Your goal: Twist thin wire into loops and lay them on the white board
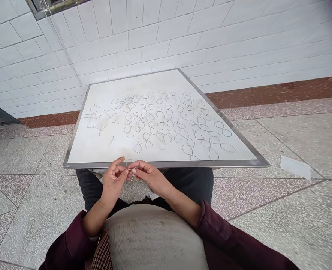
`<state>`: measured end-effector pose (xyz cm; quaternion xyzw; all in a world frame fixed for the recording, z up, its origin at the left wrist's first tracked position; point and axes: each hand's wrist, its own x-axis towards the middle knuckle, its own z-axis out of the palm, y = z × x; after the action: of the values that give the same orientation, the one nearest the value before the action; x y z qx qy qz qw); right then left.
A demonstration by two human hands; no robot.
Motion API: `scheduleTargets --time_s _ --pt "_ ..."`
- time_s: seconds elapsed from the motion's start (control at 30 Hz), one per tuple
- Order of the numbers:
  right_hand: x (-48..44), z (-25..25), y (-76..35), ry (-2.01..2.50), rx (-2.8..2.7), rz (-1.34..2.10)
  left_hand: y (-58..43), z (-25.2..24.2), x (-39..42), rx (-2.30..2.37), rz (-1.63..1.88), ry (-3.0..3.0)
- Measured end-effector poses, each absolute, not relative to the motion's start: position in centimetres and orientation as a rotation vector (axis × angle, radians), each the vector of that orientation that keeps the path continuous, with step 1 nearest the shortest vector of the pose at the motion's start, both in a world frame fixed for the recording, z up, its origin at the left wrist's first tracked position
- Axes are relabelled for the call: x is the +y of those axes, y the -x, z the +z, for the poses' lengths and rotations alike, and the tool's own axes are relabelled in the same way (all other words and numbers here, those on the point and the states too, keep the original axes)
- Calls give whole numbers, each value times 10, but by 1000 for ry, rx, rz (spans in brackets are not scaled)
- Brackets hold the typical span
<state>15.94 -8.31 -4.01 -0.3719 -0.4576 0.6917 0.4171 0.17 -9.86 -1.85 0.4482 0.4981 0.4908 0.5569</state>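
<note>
Just off the near edge of the white table [98, 150], a thin bent wire [131, 176] is pinched by both hands. My left hand [114, 180] grips it between thumb and fingers, with the index finger raised. From the other side, my right hand [147, 174] holds the same wire with thumb and forefinger. Small curved loops of it show between the fingertips, though the exact shape is partly hidden. Across the middle and right of the table lie several wire figure-eights [166, 120] of different sizes.
Angular bent wires [101, 120] lie at the table's left, and a tangled wire pile [128, 99] sits toward the back. A metal edge strip [230, 120] frames the table. Behind it stands a tiled wall [143, 48]. On the floor at right is a white patch [295, 167].
</note>
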Motion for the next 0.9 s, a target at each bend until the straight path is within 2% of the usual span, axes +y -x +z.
scheduleTargets --time_s 0.6,0.9 --pt "-80 -43 -159 993 -1037 1694 -1 -22 -96 1156 1249 -965" --pt "-78 -41 -160 990 -1062 1702 0 -25 -94 1148 1177 -867"
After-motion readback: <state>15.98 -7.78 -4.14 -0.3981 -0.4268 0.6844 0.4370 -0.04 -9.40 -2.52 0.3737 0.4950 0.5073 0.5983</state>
